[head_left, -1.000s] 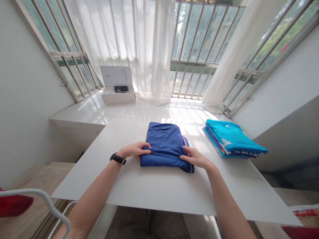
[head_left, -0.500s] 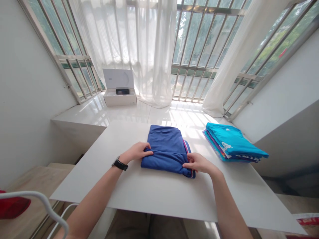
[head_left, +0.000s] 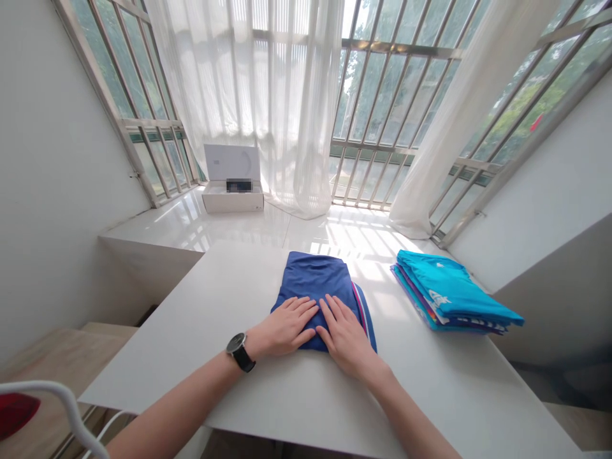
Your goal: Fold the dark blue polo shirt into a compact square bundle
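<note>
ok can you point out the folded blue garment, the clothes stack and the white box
Folded blue garment [head_left: 315,275]: head view, on its far half.
Clothes stack [head_left: 453,288]: head view, on its turquoise top layer.
White box [head_left: 233,203]: head view, on its front wall.

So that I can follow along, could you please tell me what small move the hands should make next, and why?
The left hand and right hand lie flat and close together on the near half of the folded navy garment, and slight creases show beyond them, so I would probably slide both hands apart to smooth it.
</note>
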`<control>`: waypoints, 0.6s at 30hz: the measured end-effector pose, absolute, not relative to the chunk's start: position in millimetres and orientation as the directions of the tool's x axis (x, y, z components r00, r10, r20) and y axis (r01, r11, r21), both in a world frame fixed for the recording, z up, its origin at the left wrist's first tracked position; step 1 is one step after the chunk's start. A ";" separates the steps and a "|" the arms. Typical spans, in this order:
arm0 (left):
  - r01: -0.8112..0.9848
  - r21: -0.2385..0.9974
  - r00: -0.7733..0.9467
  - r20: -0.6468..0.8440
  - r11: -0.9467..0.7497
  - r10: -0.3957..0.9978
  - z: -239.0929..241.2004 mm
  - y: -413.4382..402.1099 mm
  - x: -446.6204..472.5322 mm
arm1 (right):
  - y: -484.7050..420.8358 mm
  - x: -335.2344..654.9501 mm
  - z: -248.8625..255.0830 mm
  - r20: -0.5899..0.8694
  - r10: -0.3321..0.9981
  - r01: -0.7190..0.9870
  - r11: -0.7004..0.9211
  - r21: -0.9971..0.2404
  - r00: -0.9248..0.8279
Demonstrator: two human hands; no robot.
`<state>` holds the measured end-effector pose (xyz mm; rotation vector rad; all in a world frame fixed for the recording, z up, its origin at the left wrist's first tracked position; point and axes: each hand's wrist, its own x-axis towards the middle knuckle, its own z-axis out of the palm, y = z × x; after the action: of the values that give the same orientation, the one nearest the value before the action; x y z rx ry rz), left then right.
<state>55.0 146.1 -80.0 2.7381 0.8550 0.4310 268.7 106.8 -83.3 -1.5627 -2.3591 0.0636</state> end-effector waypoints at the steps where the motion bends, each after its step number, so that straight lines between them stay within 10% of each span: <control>1: 0.520 0.321 0.783 0.191 -0.791 0.592 -83.8 150.1 53.5 | 106.6 267.0 -90.0 0.173 0.921 0.908 0.379 -0.182 -0.350; 10: 0.566 0.335 0.749 0.174 -0.753 0.640 -74.9 177.0 34.3 | 118.3 281.8 -105.0 0.139 0.931 0.931 0.351 -0.098 -0.336; 18: 0.504 0.276 0.822 0.137 -0.819 0.552 -48.9 140.9 52.2 | 141.8 312.6 -92.5 0.429 0.902 0.994 0.084 -0.065 -0.048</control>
<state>52.2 140.9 -48.9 2.7782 0.8165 0.3100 312.6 141.8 -92.5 -1.8752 -2.0100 -0.3544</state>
